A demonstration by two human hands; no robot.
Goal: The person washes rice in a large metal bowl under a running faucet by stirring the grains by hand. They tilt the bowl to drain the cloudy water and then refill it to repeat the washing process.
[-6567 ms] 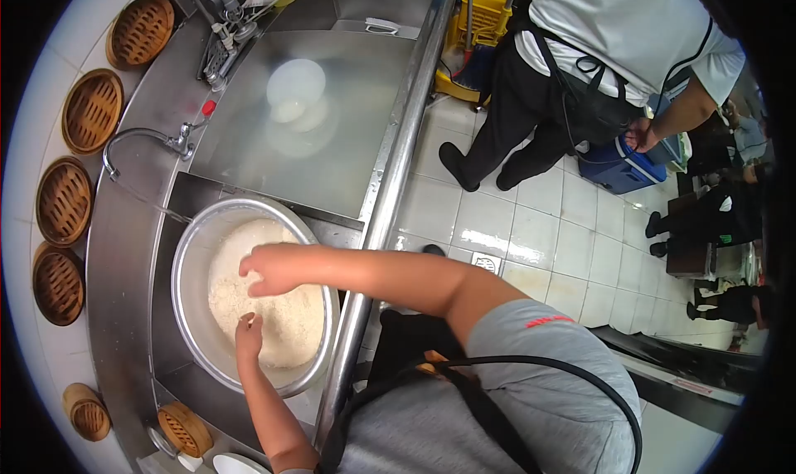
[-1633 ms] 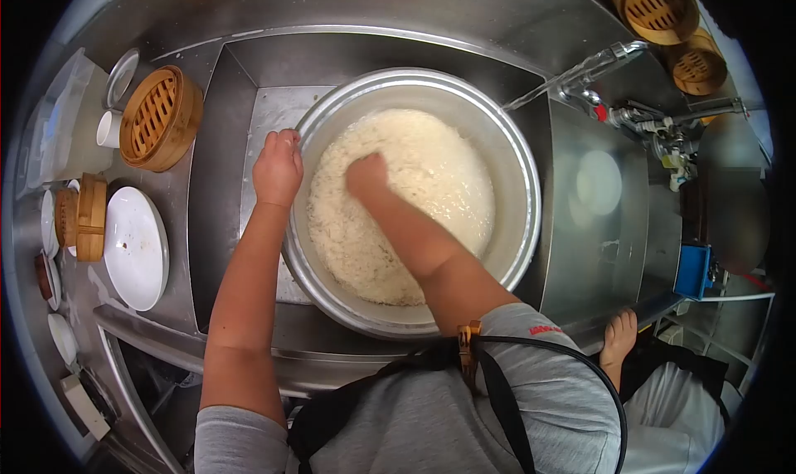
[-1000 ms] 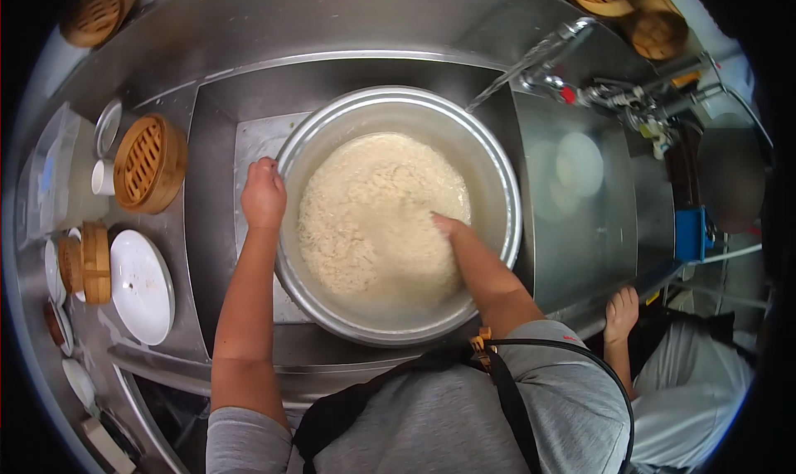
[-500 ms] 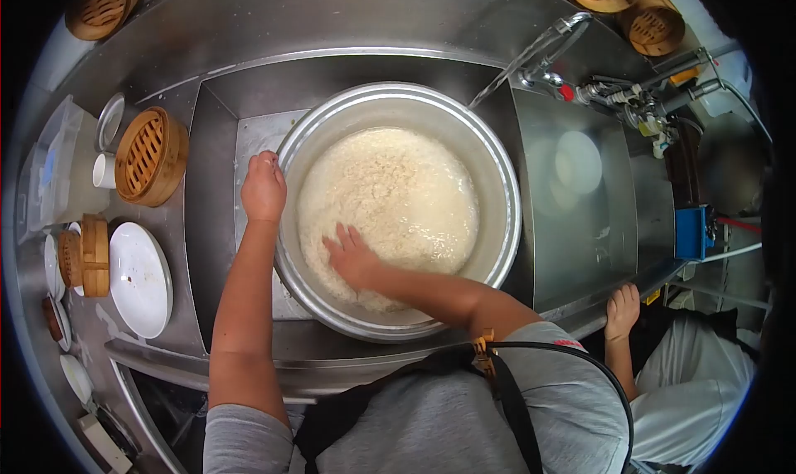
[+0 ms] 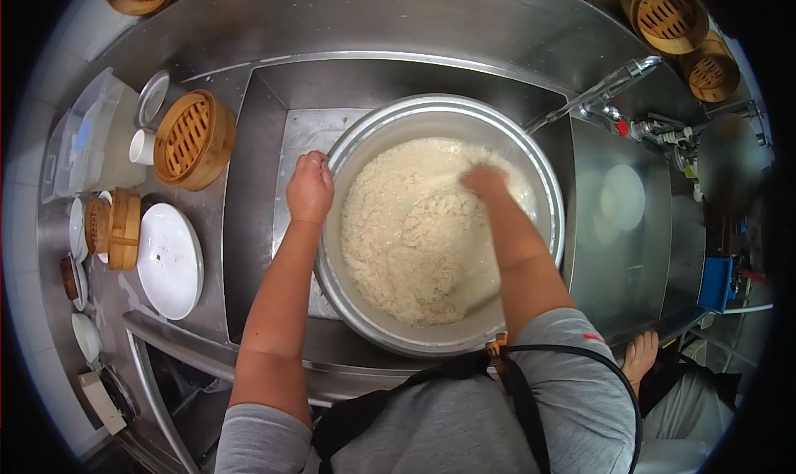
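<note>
A large metal pot (image 5: 330, 250) stands in the sink, holding wet rice (image 5: 406, 250) in cloudy water. My left hand (image 5: 310, 188) is closed over the pot's left rim. At the far right of the rice is my right hand (image 5: 486, 180), its fingers smeared by motion and partly down in the rice and water, so their shape cannot be made out. A stream of water (image 5: 551, 116) runs from the faucet (image 5: 638, 68) at the pot's upper right edge.
Bamboo steamers (image 5: 195, 138) and a white oval plate (image 5: 170, 262) sit on the left counter, near a plastic bin (image 5: 104, 134). To the right, a water-filled basin (image 5: 622, 250) holds a submerged white plate (image 5: 622, 197). Another person's hand (image 5: 640, 354) is at the lower right.
My right hand has swept from the rice's lower left to its upper right, and the rice has shifted. My left hand stays on the rim. The view has turned slightly.
</note>
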